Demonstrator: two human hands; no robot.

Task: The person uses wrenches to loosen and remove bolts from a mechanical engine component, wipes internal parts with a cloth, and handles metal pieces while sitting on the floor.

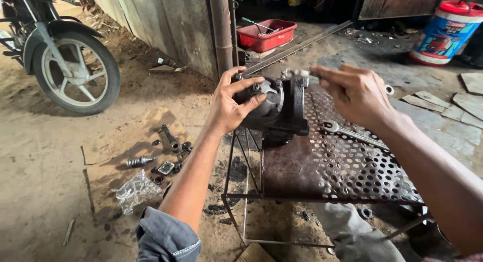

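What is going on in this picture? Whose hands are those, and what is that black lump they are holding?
The camera sits on a person's head and looks down, so the two arms you see are that person's own. The left hand grips a dark, greasy engine part that stands on a rusty metal table full of round holes. The right hand holds a thin metal tool against the top of the part; what kind of tool it is, is too blurred to tell. A silver wrench lies on the table. On the dirt floor, a piece of cardboard carries small bolts and springs. Farther off are a motorbike wheel, a red tray and a big tub with a red lid.
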